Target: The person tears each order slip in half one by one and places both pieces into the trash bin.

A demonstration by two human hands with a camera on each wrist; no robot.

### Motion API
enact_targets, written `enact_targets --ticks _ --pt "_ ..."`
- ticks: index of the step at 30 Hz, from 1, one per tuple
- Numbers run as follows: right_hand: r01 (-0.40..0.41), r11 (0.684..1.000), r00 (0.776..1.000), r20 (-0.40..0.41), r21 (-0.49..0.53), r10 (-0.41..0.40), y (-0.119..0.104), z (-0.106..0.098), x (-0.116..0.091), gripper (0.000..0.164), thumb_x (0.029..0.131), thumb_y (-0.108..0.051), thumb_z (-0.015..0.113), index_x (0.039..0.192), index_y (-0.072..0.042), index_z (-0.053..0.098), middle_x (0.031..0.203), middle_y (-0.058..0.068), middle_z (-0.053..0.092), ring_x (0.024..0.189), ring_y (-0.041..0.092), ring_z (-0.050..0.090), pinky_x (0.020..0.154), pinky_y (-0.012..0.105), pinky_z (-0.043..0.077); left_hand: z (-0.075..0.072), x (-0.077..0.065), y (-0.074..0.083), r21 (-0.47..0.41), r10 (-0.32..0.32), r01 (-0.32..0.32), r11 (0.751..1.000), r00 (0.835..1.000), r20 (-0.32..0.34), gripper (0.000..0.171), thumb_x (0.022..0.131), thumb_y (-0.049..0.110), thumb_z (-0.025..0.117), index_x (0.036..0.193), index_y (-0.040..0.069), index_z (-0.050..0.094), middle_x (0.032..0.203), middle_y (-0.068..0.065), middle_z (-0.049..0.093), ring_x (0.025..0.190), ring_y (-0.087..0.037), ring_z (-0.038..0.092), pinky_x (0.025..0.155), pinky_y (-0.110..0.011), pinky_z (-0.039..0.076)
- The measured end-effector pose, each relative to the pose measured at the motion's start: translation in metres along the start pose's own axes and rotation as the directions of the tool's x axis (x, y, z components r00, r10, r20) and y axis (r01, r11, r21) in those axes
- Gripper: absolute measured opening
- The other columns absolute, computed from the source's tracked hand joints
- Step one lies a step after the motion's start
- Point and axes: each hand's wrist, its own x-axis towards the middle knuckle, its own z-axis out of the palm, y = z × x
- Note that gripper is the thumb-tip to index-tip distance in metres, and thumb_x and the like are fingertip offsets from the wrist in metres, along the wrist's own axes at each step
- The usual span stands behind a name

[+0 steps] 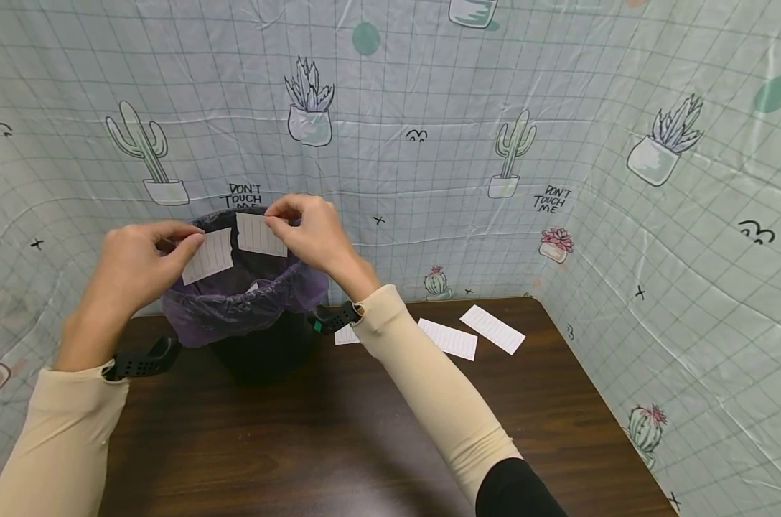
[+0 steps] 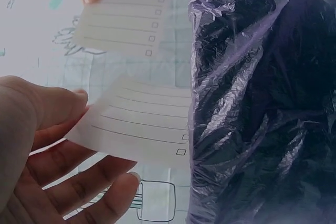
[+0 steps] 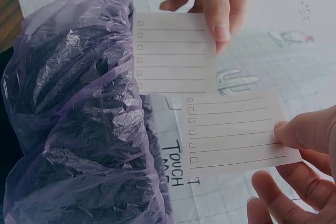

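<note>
Over the mouth of a dark trash bin, my left hand pinches a piece of checklist paper between thumb and fingers. My right hand pinches a second piece of checklist paper by its upper corner. A narrow gap parts the two pieces, and their facing edges look uneven, as if torn. Printed lines ending in small boxes run across both, plain in the right wrist view. A purple plastic liner is folded over the bin's rim. Inside lies a small white scrap.
On the brown wooden table, right of the bin, lie white lined slips: one slip, another slip farther right, and a third slip partly behind my right forearm. A cactus-print curtain surrounds the table's back and sides.
</note>
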Motion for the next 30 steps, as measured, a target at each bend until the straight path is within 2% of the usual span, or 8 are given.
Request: enact_targets --ticks 2,4,7,11,13,15,20,30 --pt "0.004 1.0 1.0 0.0 -0.003 -0.004 0.0 0.001 0.0 0.013 0.1 -0.016 0.068 0.104 -0.009 0.077 0.1 0.004 0.077 0.091 0.012 0.068 0.078 0.019 0.051 0.0 -0.001 -0.001 0.0 0.013 -0.013 1.0 1.0 -0.005 0.022 0.098 0.02 0.067 0.107 0.003 0.079 0.095 -0.02 0.077 0.073 0.014 0.049 0.06 -0.013 0.035" --pt "0.007 1.0 1.0 0.003 -0.003 -0.007 0.0 0.002 0.001 0.013 0.1 -0.016 0.068 0.105 -0.009 0.077 0.101 0.004 0.077 0.091 0.012 0.068 0.079 0.019 0.051 0.0 -0.001 -0.001 -0.002 0.021 -0.021 1.0 1.0 -0.005 0.022 0.098 0.019 0.068 0.107 0.003 0.079 0.096 -0.021 0.077 0.073 0.016 0.049 0.061 -0.011 0.035" --pt "0.013 1.0 1.0 0.005 -0.008 -0.013 0.0 0.003 0.002 0.013 0.1 -0.016 0.068 0.105 -0.009 0.078 0.102 0.003 0.077 0.092 0.012 0.069 0.08 0.018 0.051 0.0 -0.003 -0.001 -0.006 0.025 -0.025 1.0 1.0 0.004 0.022 0.098 0.018 0.068 0.108 0.003 0.079 0.098 -0.022 0.077 0.076 -0.01 0.066 0.06 -0.011 0.035" --pt "0.017 1.0 1.0 -0.006 -0.012 -0.017 0.0 0.004 0.003 0.013 0.099 -0.016 0.069 0.104 -0.008 0.078 0.101 0.004 0.078 0.091 0.012 0.07 0.079 0.017 0.051 -0.001 -0.005 0.0 -0.006 0.04 -0.04 0.999 0.999 0.004 0.022 0.098 0.018 0.068 0.109 0.003 0.078 0.097 -0.022 0.077 0.084 -0.039 0.069 0.059 -0.011 0.034" --pt "0.011 1.0 1.0 -0.008 -0.011 -0.011 0.0 0.005 0.004 0.013 0.099 -0.015 0.069 0.104 -0.008 0.078 0.101 0.004 0.077 0.091 0.012 0.07 0.079 0.017 0.051 -0.002 -0.007 0.001 -0.004 0.046 -0.046 0.999 0.999 0.0 0.021 0.098 0.019 0.068 0.109 0.004 0.079 0.097 -0.021 0.077 0.081 -0.034 0.069 0.058 -0.012 0.035" --pt "0.003 1.0 1.0 -0.004 -0.009 -0.003 -0.001 0.005 0.004 0.013 0.099 -0.016 0.069 0.104 -0.009 0.078 0.101 0.004 0.077 0.091 0.012 0.07 0.079 0.017 0.051 -0.003 -0.009 0.002 -0.01 0.047 -0.047 0.999 0.999 -0.002 0.021 0.097 0.019 0.069 0.109 0.005 0.079 0.097 -0.02 0.077 0.078 -0.014 0.067 0.058 -0.012 0.035" --pt "-0.018 1.0 1.0 0.015 0.001 0.018 -0.002 0.006 0.007 0.013 0.1 -0.017 0.068 0.105 -0.01 0.077 0.102 0.003 0.077 0.092 0.012 0.07 0.079 0.019 0.051 -0.006 -0.014 0.009 -0.027 0.037 -0.038 0.999 0.999 -0.016 0.021 0.097 0.022 0.071 0.109 0.007 0.078 0.094 -0.017 0.077 0.074 0.023 0.043 0.058 -0.014 0.035" --pt "-0.05 0.998 0.996 0.067 -0.025 0.052 -0.003 0.004 0.011 0.017 0.101 -0.019 0.066 0.111 -0.009 0.076 0.107 0.003 0.077 0.095 0.011 0.07 0.081 0.015 0.05 -0.01 -0.025 0.024 -0.062 0.082 -0.087 0.994 0.994 -0.072 0.023 0.095 0.018 0.072 0.114 0.004 0.076 0.098 -0.017 0.077 0.077 0.027 0.041 0.066 -0.002 0.037"
